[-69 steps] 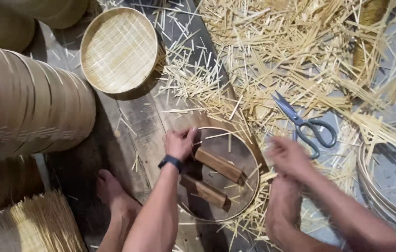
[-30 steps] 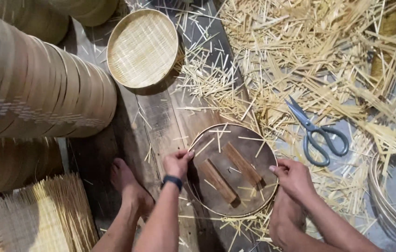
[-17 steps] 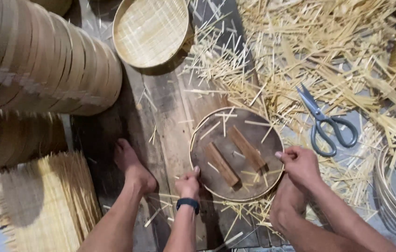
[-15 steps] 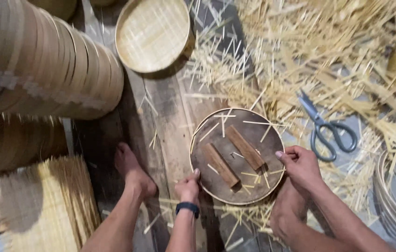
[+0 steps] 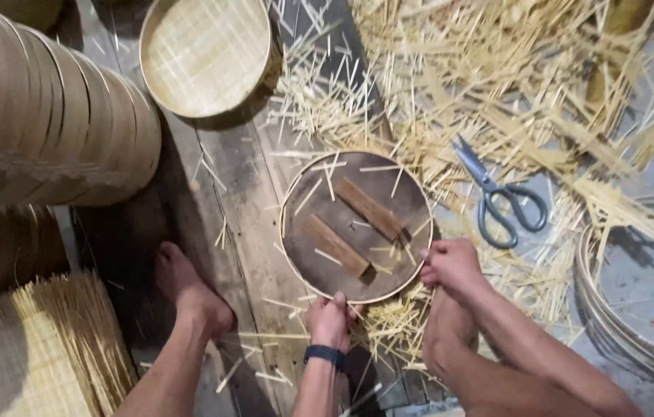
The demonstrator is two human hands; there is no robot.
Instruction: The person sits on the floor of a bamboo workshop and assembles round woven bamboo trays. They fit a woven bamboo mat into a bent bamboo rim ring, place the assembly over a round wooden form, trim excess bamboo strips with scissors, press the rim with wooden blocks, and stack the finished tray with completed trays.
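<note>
A round dark wooden disc (image 5: 342,202) with a pale bamboo rim lies flat on the plank floor, two wooden bars (image 5: 369,208) fixed across it. My left hand (image 5: 330,320), with a dark wristband, grips the rim at the near edge. My right hand (image 5: 450,266) holds the rim at the right side. Loose bamboo slivers lie on and around the disc.
A woven bamboo tray (image 5: 205,55) sits at the top. A stack of bamboo hoops (image 5: 41,131) lies on the left, a bundle of strips (image 5: 57,340) below it. Scissors (image 5: 500,201) rest among scattered slivers (image 5: 496,85). Bamboo rings (image 5: 612,309) lie at the right. My bare foot (image 5: 188,293) is by the disc.
My left hand slid from the disc's upper left rim round to its near edge. My right hand stayed on the right rim. The bars now point a different way.
</note>
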